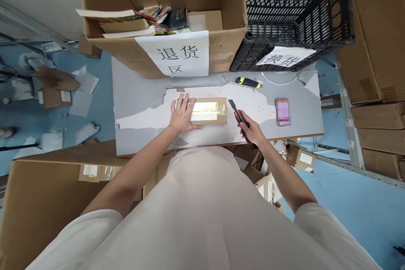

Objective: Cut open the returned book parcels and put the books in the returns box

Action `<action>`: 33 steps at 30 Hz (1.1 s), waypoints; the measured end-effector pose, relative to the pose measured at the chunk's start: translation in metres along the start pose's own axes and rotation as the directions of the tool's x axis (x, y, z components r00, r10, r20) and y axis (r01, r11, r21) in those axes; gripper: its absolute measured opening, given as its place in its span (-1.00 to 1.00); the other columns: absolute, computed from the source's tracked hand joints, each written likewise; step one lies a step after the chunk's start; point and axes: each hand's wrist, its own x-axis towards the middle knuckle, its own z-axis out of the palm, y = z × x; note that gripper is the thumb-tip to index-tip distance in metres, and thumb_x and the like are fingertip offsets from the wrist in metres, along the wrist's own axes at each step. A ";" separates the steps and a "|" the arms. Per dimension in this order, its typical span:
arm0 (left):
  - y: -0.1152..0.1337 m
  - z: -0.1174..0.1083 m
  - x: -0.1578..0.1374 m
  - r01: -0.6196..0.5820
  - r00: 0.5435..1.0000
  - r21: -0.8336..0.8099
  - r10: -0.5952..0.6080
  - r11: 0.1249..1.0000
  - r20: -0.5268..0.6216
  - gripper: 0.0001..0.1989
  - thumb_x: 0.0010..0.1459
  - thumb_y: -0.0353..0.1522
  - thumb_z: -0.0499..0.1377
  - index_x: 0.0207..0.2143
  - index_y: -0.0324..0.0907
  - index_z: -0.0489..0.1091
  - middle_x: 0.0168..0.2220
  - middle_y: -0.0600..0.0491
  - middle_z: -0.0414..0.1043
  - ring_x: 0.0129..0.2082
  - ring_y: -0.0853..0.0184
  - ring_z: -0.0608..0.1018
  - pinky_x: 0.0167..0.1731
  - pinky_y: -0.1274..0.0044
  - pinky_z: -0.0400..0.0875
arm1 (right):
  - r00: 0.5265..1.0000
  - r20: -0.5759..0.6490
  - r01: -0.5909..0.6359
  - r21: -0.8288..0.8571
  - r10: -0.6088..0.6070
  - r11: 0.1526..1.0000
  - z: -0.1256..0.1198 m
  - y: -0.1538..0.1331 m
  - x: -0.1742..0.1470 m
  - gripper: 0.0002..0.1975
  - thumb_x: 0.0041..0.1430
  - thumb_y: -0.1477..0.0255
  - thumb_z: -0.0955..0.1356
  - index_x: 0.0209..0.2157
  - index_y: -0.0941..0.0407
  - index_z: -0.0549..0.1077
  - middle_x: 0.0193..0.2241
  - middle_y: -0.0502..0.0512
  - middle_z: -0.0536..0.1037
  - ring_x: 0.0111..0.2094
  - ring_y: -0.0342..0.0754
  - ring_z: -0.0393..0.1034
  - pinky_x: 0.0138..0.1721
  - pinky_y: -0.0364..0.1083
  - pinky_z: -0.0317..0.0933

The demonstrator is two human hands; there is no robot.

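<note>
A small taped cardboard box (pixel 221 112) with a pale label lies flat on the white worktable (pixel 145 137). My left hand (pixel 182 114) rests on its left end, fingers spread and stretched out. In my right hand (pixel 253 130), closed around the handle, is a red and black utility knife (pixel 239 117). Its blade end points up and left, a short gap from the box's right end. Farther back on the table lies a second cutter with a yellow and black handle (pixel 249 82).
A large carton (pixel 221 52) holding books stands at the back, beside a black plastic crate (pixel 300 29). A blurred pinkish rectangular object (pixel 283 112) lies on the right. An open carton (pixel 38 202) stands at lower left; stacked boxes (pixel 378 137) line the right.
</note>
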 end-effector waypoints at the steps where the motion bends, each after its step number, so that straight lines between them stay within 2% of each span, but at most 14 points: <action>1: 0.000 -0.001 0.002 0.011 1.000 0.003 -0.011 1.000 0.016 0.23 -0.30 0.09 0.33 0.32 -0.26 -0.08 0.35 -0.33 -0.16 0.33 -0.20 -0.11 0.21 0.06 -0.29 | 1.000 0.000 0.010 0.008 -0.010 1.000 0.002 0.000 0.000 -0.31 0.15 0.28 0.29 0.31 -0.02 0.09 -0.34 0.03 0.53 -0.61 -0.24 0.26 -0.62 -0.18 0.29; 4: 0.000 -0.001 0.005 0.032 0.999 -0.003 -0.032 0.999 0.038 0.26 -0.31 0.13 0.31 0.33 -0.28 -0.11 0.34 -0.33 -0.13 0.33 -0.20 -0.11 0.22 0.04 -0.29 | 0.999 -0.009 0.054 0.013 -0.054 0.998 0.005 0.002 0.000 -0.33 0.14 0.29 0.30 0.29 -0.02 0.12 -0.37 0.02 0.53 -0.60 -0.23 0.26 -0.61 -0.19 0.29; 8: -0.001 0.001 0.004 0.032 0.999 -0.041 -0.030 0.999 0.031 0.24 -0.30 0.14 0.30 0.32 -0.28 -0.08 0.32 -0.33 -0.08 0.32 -0.20 -0.06 0.22 0.06 -0.16 | 0.998 0.030 0.057 0.047 -0.058 0.997 0.003 0.007 0.000 -0.33 0.16 0.29 0.29 0.30 -0.02 0.11 -0.39 0.01 0.51 -0.59 -0.22 0.27 -0.60 -0.19 0.29; 13: -0.006 0.002 0.005 -0.031 0.999 -0.102 0.029 0.994 -0.013 0.23 -0.34 0.12 0.34 0.29 -0.31 -0.02 0.27 -0.31 0.02 0.29 -0.19 0.00 0.22 0.13 -0.03 | 0.989 0.148 -0.015 0.123 -0.003 0.992 -0.007 0.013 0.002 -0.28 0.13 0.26 0.33 0.31 -0.06 0.06 -0.39 -0.01 0.48 -0.59 -0.21 0.28 -0.63 -0.18 0.25; 18: -0.015 0.006 0.010 -0.089 0.995 -0.137 0.082 0.986 -0.057 0.21 -0.36 0.06 0.37 0.27 -0.35 0.02 0.23 -0.33 0.06 0.26 -0.21 0.06 0.23 0.09 -0.03 | 0.989 0.148 0.000 0.116 -0.017 0.993 -0.006 0.009 0.017 -0.27 0.13 0.27 0.33 0.31 -0.06 0.05 -0.42 -0.04 0.46 -0.60 -0.22 0.26 -0.62 -0.18 0.25; 23: -0.016 0.006 0.018 -0.035 0.998 -0.179 0.025 0.983 -0.058 0.17 -0.36 0.00 0.38 0.26 -0.31 0.03 0.21 -0.31 0.07 0.23 -0.22 0.07 0.20 0.06 0.05 | 0.983 0.183 -0.010 0.073 -0.003 0.997 -0.009 0.002 0.027 -0.27 0.13 0.31 0.33 0.31 -0.05 0.05 -0.45 -0.06 0.43 -0.63 -0.24 0.24 -0.62 -0.18 0.25; 28: -0.014 0.005 0.020 -0.001 0.999 -0.183 -0.007 0.983 -0.046 0.15 -0.35 -0.03 0.37 0.26 -0.31 0.04 0.20 -0.30 0.06 0.22 -0.20 0.07 0.19 0.08 0.07 | 0.962 0.272 -0.050 0.080 0.026 0.996 -0.020 0.010 0.017 -0.29 0.14 0.32 0.33 0.31 -0.08 0.07 -0.49 -0.08 0.43 -0.62 -0.23 0.28 -0.63 -0.19 0.26; 33: -0.015 0.006 0.020 -0.001 1.000 -0.186 -0.003 0.983 -0.023 0.16 -0.35 -0.02 0.36 0.27 -0.31 0.03 0.22 -0.30 0.04 0.23 -0.20 0.06 0.21 0.09 0.04 | 0.912 0.408 -0.052 0.010 0.043 0.999 -0.015 0.016 0.003 -0.32 0.11 0.33 0.34 0.28 -0.02 0.16 -0.57 -0.10 0.43 -0.68 -0.21 0.26 -0.67 -0.18 0.24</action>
